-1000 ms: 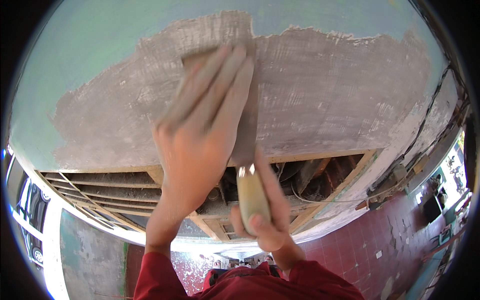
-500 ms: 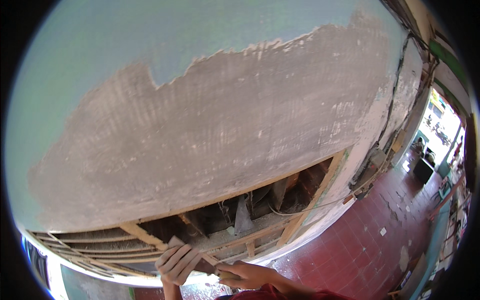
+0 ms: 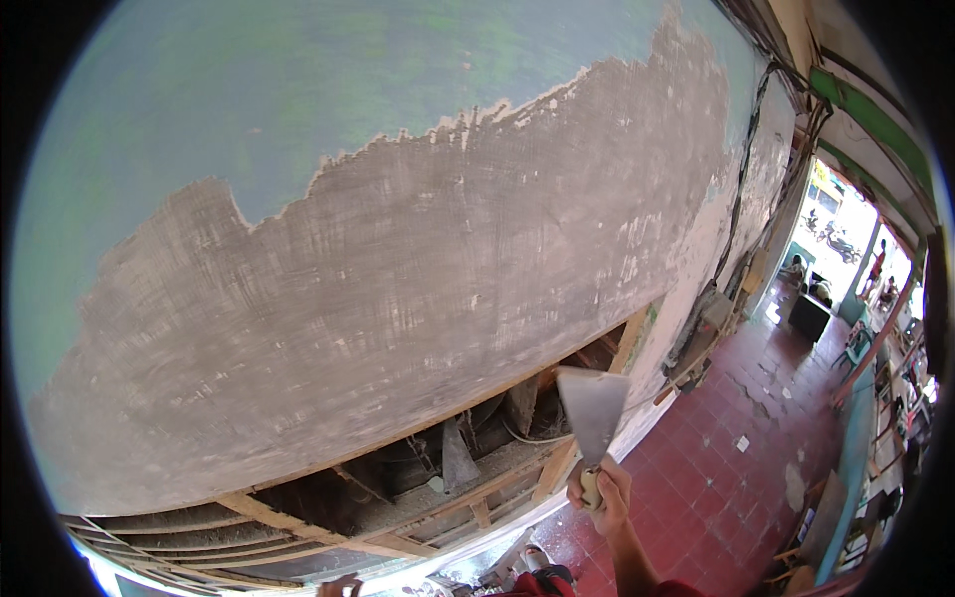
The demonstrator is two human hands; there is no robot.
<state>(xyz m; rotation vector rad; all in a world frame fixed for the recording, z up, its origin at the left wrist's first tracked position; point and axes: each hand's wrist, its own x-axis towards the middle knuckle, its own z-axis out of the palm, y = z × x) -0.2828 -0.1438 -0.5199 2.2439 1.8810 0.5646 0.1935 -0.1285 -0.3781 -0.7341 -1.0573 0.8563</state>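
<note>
My right hand [image 3: 607, 495] is closed round the pale handle of a putty knife [image 3: 594, 413]. Its wide, flat metal blade points up, in front of the timber-framed opening below the wall. At the lower edge, only the fingertips of my left hand [image 3: 342, 586] show, apart from the putty knife; how its fingers are set is unclear. Before me stands a wall with green paint [image 3: 328, 80] above and a large scraped patch [image 3: 418, 269] of bare grey surface below. A ragged edge of paint runs between them.
Under the wall is an opening with wooden battens [image 3: 288, 524] and a grey, pointed piece [image 3: 458, 463] inside. Dark cables [image 3: 744, 169] run down the wall's right end. A red tiled floor [image 3: 696, 473] with debris lies at the right, with a black box-like object [image 3: 809, 318] farther off.
My left hand has let go of the blade and dropped to the lower edge. My right hand has raised the putty knife and moved it right. The view has shifted.
</note>
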